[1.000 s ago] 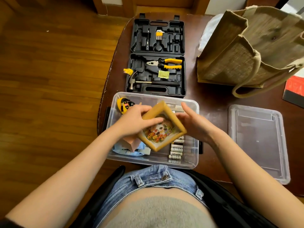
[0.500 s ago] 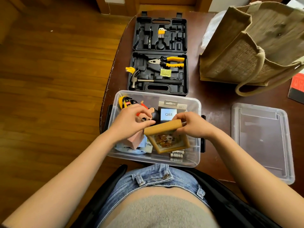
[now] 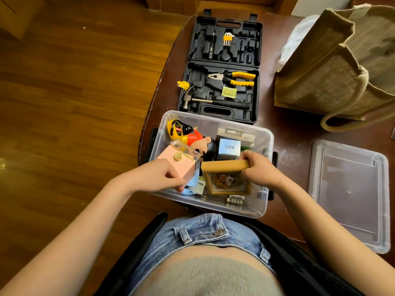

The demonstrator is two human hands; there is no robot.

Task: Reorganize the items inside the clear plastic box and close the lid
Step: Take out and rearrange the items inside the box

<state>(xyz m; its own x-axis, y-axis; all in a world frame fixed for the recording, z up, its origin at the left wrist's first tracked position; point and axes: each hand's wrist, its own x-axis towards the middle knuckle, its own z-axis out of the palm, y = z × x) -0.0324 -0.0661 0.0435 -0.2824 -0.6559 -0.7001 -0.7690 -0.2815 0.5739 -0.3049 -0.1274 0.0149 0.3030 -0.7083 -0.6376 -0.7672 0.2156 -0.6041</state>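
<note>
The right hand has its grip clenched round the top bar of the wooden picture frame, which stands on edge inside the clear plastic box, top bar running left to right, picture facing the person. The left hand grips a pink box tilted at the container's left side. The lid lies apart on the worktop, to the right.

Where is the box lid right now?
In the head view, the clear lid lies flat on the table, to the right of the clear plastic box, below the burlap bag.
</note>
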